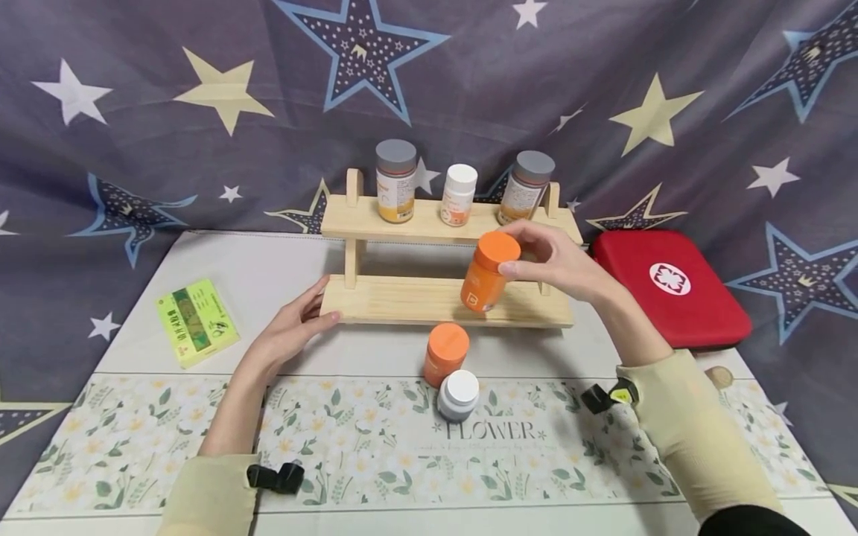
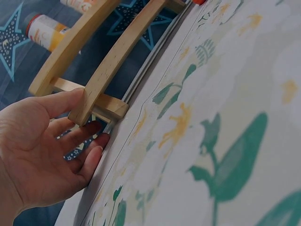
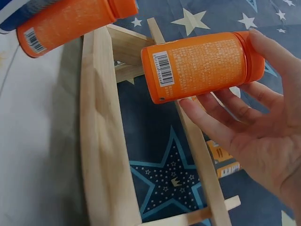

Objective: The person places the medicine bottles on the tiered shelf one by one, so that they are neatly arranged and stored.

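Note:
My right hand (image 1: 559, 260) holds an orange pill bottle (image 1: 484, 279) by its lid, tilted in front of the wooden shelf rack (image 1: 402, 294) and over its lower tier. A barcode shows on the bottle's side in the right wrist view. With thumb and fingers, my left hand (image 1: 291, 327) grips the left end of the lower tier. Another orange bottle (image 1: 445, 356) and a white-capped bottle (image 1: 459, 396) stand close together on the table before the rack. On the upper tier are a grey-capped bottle (image 1: 395, 182), a small white bottle (image 1: 459, 195) and another grey-capped bottle (image 1: 526, 187).
A yellow-green box (image 1: 197, 322) lies on the table at the left. At the right sits a red case (image 1: 670, 290) with a white emblem, near a small round wooden piece (image 1: 719, 377). A star-patterned cloth (image 1: 469, 89) hangs behind the rack.

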